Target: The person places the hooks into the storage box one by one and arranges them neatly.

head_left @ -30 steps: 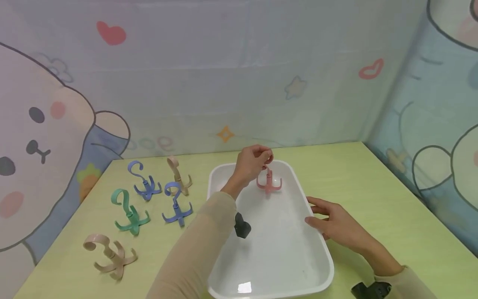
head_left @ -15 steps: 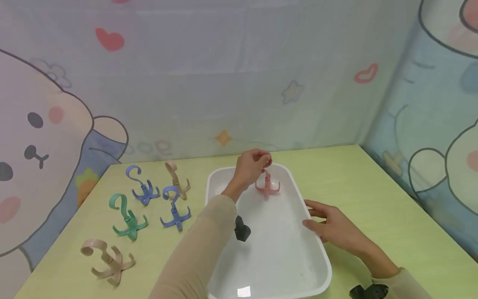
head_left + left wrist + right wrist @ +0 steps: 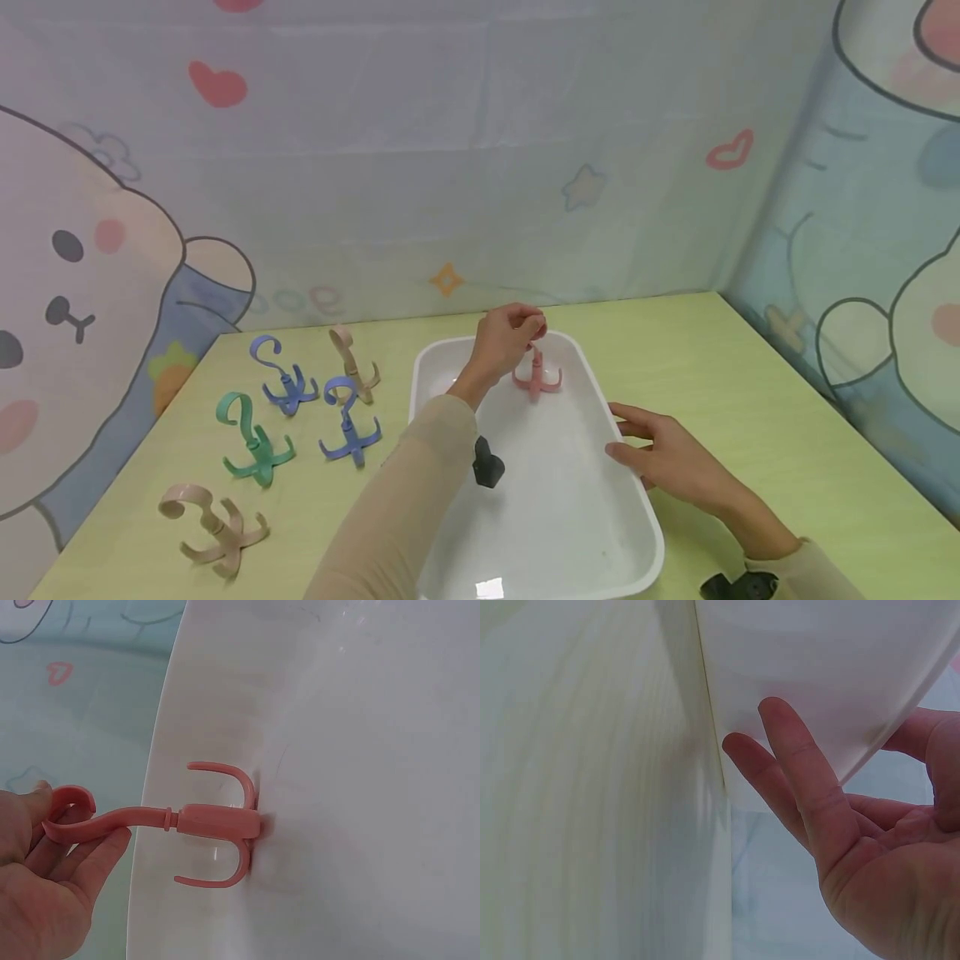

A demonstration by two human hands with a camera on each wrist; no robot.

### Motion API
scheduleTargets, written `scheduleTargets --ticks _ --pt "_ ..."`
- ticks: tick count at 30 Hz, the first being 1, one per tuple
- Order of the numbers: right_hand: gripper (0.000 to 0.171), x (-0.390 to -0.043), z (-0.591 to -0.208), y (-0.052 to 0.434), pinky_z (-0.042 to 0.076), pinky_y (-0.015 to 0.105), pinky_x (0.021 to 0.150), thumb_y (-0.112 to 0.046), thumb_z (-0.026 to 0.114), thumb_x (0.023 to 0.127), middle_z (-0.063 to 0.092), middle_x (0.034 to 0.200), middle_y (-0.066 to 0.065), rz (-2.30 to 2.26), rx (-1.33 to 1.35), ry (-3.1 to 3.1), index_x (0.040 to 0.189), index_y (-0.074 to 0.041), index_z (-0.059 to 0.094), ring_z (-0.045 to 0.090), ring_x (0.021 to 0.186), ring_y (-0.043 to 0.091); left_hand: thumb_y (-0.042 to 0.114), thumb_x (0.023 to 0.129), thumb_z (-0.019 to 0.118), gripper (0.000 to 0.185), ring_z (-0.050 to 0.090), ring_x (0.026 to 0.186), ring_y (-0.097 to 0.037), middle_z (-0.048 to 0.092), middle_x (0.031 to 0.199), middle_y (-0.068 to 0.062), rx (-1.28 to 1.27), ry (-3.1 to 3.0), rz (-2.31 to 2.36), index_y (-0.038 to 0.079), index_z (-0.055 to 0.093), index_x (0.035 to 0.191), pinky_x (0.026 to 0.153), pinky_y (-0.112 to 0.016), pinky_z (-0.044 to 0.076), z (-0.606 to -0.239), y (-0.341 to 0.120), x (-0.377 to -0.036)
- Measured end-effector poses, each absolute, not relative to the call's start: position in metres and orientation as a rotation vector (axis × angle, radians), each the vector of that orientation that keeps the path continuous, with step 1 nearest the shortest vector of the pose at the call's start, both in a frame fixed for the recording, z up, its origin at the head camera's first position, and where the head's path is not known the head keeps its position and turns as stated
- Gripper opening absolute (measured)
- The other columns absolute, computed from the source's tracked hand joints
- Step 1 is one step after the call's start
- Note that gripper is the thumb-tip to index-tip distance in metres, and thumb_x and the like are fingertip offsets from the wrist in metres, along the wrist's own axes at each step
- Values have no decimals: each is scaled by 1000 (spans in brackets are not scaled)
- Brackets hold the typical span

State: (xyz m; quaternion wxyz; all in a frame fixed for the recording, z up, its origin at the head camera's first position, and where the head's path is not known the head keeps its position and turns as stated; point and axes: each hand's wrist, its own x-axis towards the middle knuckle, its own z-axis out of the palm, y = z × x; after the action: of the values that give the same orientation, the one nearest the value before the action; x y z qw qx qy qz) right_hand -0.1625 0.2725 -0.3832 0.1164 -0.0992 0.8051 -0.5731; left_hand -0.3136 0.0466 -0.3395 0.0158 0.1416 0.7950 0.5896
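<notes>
A pink swivel hook with curved prongs [image 3: 537, 377] stands upright at the far end of a white tray [image 3: 570, 517]. My left hand [image 3: 506, 333] pinches its top hook from above. In the left wrist view the pink hook [image 3: 217, 823] has its prongs against the tray floor [image 3: 360, 750], and my fingers [image 3: 45, 877] curl round its curled end. My right hand [image 3: 663, 454] rests on the tray's right rim. Its straight fingers [image 3: 802, 787] lie against the tray's outer wall [image 3: 817, 667], with the thumb on the other side of the rim.
Several more hooks stand on the green table [image 3: 750, 383] left of the tray: two blue [image 3: 279, 379] [image 3: 347, 421], one green [image 3: 251, 437], two beige [image 3: 351, 360] [image 3: 206, 525]. Cartoon-printed walls close the table at the back and right.
The head view has shifted slightly. Both hands and the pink hook keep almost the same places over the tray.
</notes>
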Motion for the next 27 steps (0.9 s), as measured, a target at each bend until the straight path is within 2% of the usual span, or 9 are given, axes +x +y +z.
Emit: scheduleTargets --ticks 7,14,17,21,27 --pt "70 -163 -384 272 67 41 73 -15 67 104 50 153 35 -1663 -294 2376 163 1 33 77 106 29 18 107 65 24 73 113 -36 77 110 -13 463 2481 1823 3 74 123 88 -32 63 -341 46 -312" --pt "70 -162 -384 272 66 41 73 -17 68 104 51 152 35 -1654 -291 2387 163 1 34 77 105 28 18 106 66 24 73 99 -22 79 109 -12 488 2514 1788 4 74 123 87 -32 63 -341 46 -312" --pt "69 -162 -382 271 66 41 74 -18 68 103 52 151 35 -1650 -285 2388 162 0 36 77 104 28 17 106 65 24 73 99 -21 79 110 -12 481 2496 1786 3 74 124 87 -31 63 -340 45 -312" --pt "69 -163 -381 271 66 41 74 -18 68 104 52 151 35 -1644 -289 2388 162 0 36 77 104 28 16 107 64 25 73 103 -23 79 111 -11 467 2447 1798 3 73 125 90 -31 63 -338 42 -312" --pt "70 -163 -383 272 66 40 73 -19 68 103 53 149 35 -1644 -286 2397 162 1 35 77 104 28 15 106 65 26 70 117 -37 78 114 -12 473 2378 1806 3 72 128 93 -34 62 -338 39 -311"
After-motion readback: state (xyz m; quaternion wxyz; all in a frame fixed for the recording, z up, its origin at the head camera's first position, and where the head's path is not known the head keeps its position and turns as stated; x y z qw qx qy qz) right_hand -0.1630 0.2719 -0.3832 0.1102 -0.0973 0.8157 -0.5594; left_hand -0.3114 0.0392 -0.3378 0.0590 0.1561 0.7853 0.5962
